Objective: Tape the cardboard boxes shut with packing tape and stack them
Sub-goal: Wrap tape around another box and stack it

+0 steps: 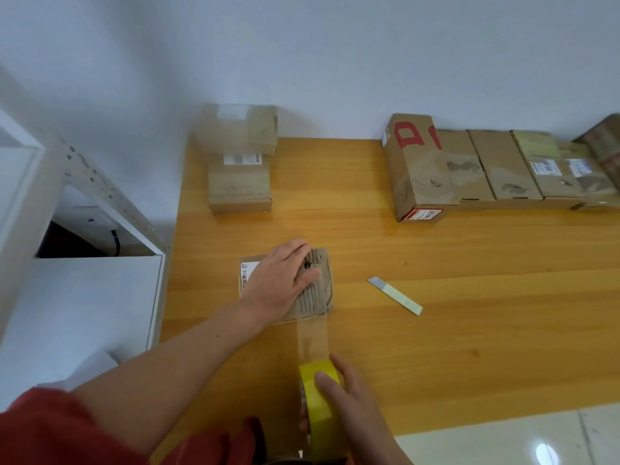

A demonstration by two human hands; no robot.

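Cardboard box (323, 297) lies on the worktop (436, 330) under my left fingers (298, 250), which press flat and extended, hiding most of its top and part of its label (249, 271). My right fingers (327, 384), nearer me, curl round the yellow tape roll (318, 417). Its strip (312, 340) reaches the box. Roll's lower part is blurred, indistinct.
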